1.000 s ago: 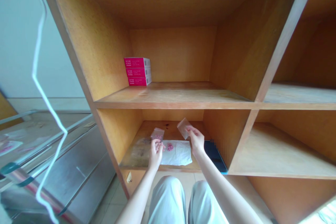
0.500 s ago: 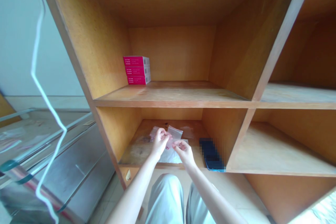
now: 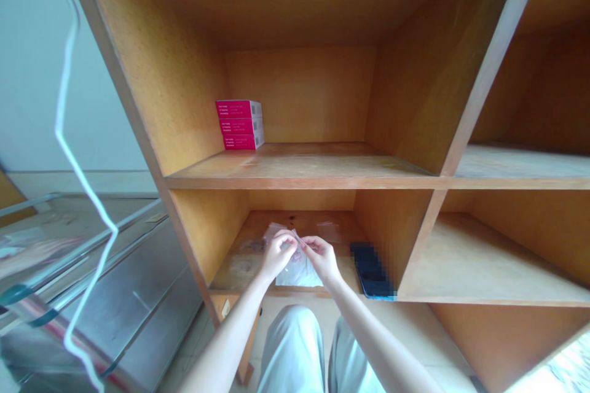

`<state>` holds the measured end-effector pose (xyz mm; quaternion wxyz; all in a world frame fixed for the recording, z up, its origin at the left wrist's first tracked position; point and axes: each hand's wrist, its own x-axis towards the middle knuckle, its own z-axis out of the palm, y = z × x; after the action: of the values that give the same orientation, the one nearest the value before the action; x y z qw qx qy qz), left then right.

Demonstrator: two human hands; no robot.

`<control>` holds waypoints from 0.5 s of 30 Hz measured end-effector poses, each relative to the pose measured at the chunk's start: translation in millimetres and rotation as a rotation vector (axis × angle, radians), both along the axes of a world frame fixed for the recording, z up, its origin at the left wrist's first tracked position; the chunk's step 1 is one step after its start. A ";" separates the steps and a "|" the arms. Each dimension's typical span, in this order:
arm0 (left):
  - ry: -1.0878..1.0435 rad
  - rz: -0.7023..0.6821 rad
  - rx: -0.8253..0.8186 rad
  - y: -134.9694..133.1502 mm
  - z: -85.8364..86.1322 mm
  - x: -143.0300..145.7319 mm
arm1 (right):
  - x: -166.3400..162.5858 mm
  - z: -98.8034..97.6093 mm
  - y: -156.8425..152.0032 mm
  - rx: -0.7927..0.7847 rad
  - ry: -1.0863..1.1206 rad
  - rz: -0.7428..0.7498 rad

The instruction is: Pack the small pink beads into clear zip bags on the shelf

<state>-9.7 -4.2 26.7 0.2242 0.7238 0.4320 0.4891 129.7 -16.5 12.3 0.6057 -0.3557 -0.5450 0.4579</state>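
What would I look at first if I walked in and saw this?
The bright pink boxes come first, stacked three high on the upper shelf by its left wall. Below, on the lower shelf, the left hand and right hand pinch a small clear plastic bag above a white sheet.

1. Between the fingers: a small plastic bag is filling the gap.
2. Above the fingers: open air is running up to the overhead shelf board.
3. Right of the fingers: a clear bag is lying toward the back, and a dark phone is blocking the way to the divider.
4. Left of the fingers: a third bag is lying just beside them; bare shelf wood is leaving passage up to the side wall.
5. Below the fingers: white paper is lying flat, leaving the open shelf front as the way out.
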 end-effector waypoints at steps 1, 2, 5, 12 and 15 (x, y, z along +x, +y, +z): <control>0.000 0.011 -0.002 0.0 0.6 0.0 | -0.3 0.5 -0.6 0.009 -0.021 0.008; 0.000 0.024 -0.005 0.2 1.0 -0.2 | -0.3 0.8 -1.3 0.017 -0.041 0.018; 0.006 0.031 -0.015 1.1 0.7 -1.6 | 0.8 0.8 -2.3 0.016 -0.068 0.054; 0.029 0.009 -0.040 -1.0 2.5 -2.4 | 2.3 -0.6 -1.4 -0.012 -0.064 0.108; 0.053 0.010 -0.042 -0.9 3.5 -2.9 | 2.4 1.0 -0.5 -0.009 -0.083 0.137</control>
<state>-12.6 -5.1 30.2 0.2256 0.7295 0.4516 0.4616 132.1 -17.0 13.2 0.5485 -0.3388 -0.5905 0.4855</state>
